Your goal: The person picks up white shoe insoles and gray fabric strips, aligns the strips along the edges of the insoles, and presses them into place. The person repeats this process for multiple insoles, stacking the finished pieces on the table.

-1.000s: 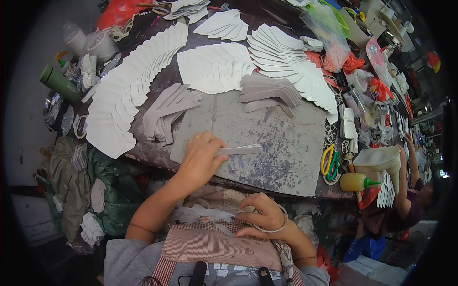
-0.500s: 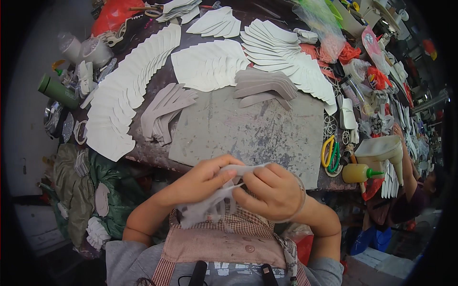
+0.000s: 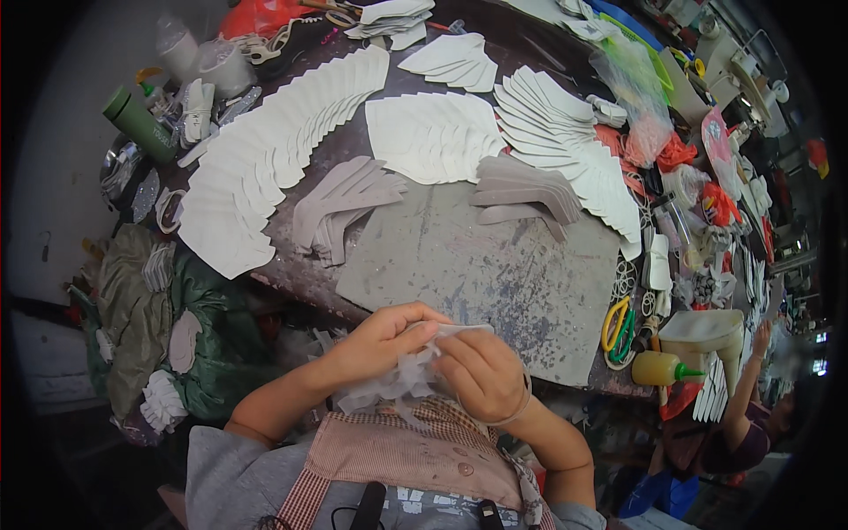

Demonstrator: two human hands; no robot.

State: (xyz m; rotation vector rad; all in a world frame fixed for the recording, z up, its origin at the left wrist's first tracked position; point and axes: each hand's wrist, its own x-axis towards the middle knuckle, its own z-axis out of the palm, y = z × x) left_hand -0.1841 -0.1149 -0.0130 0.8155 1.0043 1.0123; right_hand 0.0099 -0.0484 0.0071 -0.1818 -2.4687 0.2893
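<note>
one gray board (image 3: 442, 256) fills the middle of the frame, while at lower center the person's left hand (image 3: 389, 343) and right hand (image 3: 482, 375), fingers curled nearly closed, pinch between them, above translucent scraps (image 3: 402, 382), a thin pale strip (image 3: 465, 328).

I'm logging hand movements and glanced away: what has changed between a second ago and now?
The left hand drew the narrow pale strip off the grey board toward the body; the right hand rose from in front of the apron and took hold of the strip too. The fanned white pieces, curved grey pieces and yellow bottle stayed put.
</note>
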